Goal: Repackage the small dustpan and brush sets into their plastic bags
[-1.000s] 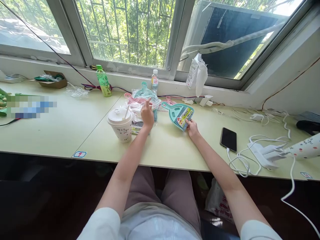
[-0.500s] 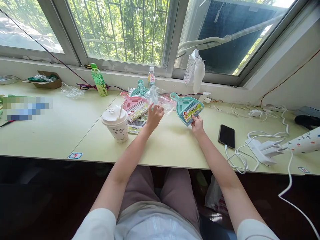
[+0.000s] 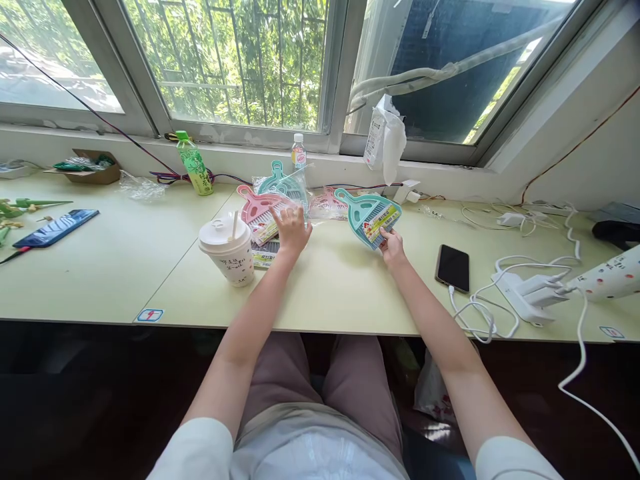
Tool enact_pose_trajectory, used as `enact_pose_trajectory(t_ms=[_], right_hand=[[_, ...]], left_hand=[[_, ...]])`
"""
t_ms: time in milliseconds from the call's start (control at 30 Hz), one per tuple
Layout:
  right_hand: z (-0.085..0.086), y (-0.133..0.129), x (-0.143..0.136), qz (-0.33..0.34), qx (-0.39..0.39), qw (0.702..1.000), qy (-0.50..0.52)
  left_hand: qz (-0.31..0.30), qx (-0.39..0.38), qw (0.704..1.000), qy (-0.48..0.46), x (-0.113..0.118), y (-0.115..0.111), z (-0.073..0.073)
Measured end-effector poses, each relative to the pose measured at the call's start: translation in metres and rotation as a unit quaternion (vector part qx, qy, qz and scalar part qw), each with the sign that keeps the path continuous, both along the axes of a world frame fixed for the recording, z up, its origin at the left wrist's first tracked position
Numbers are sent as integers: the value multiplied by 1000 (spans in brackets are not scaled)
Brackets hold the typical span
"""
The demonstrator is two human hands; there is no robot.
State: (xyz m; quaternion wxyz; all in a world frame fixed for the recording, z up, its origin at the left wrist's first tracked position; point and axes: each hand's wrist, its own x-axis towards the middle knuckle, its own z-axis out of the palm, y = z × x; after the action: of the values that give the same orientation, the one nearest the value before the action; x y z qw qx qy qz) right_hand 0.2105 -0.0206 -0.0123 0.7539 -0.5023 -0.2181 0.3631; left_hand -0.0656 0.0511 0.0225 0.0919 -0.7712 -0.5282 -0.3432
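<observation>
My right hand [image 3: 393,247] grips the lower edge of a teal dustpan [image 3: 354,208], thumb on top. A small brush with a yellow label [image 3: 381,221] is nested in it, and the handle points up and left. My left hand [image 3: 293,230] lies over a pile of dustpan sets, fingers spread and bent at the right side of a pink dustpan [image 3: 257,203]; whether they touch it is unclear. Behind is another teal dustpan [image 3: 277,175] under clear plastic. A further labelled set [image 3: 265,255] shows below the pink one, partly hidden by my hand.
A lidded paper cup [image 3: 227,250] with a straw stands left of the pile. Bottles, a green-capped one [image 3: 195,163] and a small one [image 3: 299,152], stand near the window. Rightward lie a phone [image 3: 453,268], a power strip [image 3: 523,300] and white cables. Crumpled clear plastic [image 3: 330,205] lies behind.
My left hand has moved slightly left and down over the pile. The clear plastic that stood bunched above it now lies lower. My right hand still holds the teal dustpan.
</observation>
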Motion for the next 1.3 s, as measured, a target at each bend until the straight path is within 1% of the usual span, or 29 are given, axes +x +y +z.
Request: enact_pose_trajectory(t_ms=[100, 167, 267, 333, 467, 533, 600, 700, 767, 833, 933, 1033, 1200, 1267, 1300], right_hand=[[1, 0, -3, 25, -8, 999, -18], [3, -1, -5, 38, -13, 998, -41], [6, 0, -9, 41, -12, 995, -94], [7, 0, -10, 32, -11, 992, -125], [8, -1, -11, 23, -9, 990, -137], [9, -1, -12, 49, -9, 991, -128], [9, -3, -15, 86, -13, 989, -120], [9, -4, -21, 139, -16, 984, -111], [8, -5, -25, 159, -13, 982, -97], [8, -5, -28, 168, -9, 982, -89], [7, -5, -31, 179, -9, 979, -96], [6, -5, -34, 179, 7, 979, -97], [7, -7, -42, 168, 37, 982, -76], [9, -9, -47, 173, 45, 981, -70], [10, -9, -50, 175, 49, 981, -68]], left_hand=[[0, -33, 999, 17, 3, -1, -4], [-25, -43, 999, -1, 2, 1, -5], [-80, -30, 995, -58, -1, 4, -3], [-102, -18, 990, -90, -3, 5, 1], [-101, -3, 988, -118, -4, 4, 7], [-99, 0, 989, -114, -3, 4, 6], [-111, -8, 988, -104, 0, 4, 3], [-137, -39, 986, -87, 6, 4, -3], [-152, -61, 984, -71, 8, 5, -7], [-178, -82, 979, -52, 10, 7, -10], [-242, -116, 962, -40, 11, 9, -11], [-300, -131, 943, -55, 13, 7, -8], [-355, -140, 920, -92, 22, -10, 4], [-370, -116, 916, -104, 25, -21, 9], [-366, -91, 919, -117, 26, -27, 11]])
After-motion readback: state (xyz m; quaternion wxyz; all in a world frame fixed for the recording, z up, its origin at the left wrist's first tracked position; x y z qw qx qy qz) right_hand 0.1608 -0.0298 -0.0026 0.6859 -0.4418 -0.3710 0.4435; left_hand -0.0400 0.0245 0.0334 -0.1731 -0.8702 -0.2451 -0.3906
